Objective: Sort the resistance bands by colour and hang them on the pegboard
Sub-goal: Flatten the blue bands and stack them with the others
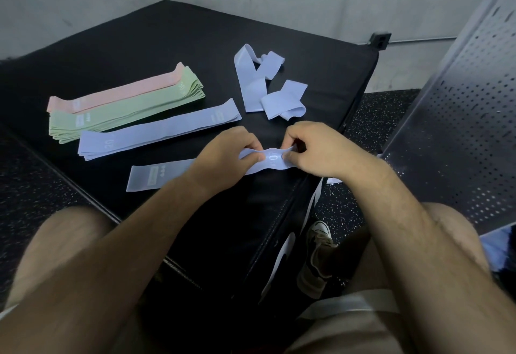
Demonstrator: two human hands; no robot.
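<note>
Pinching one blue resistance band (156, 176) between left hand (223, 155) and right hand (321, 149), five o'clock of the blue stack (159, 130).

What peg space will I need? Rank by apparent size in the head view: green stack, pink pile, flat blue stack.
1. green stack and flat blue stack: alike in length, blue nearer the camera, so unranked.
2. pink pile: smallest showing, though farthest and perhaps partly under the green.
</note>
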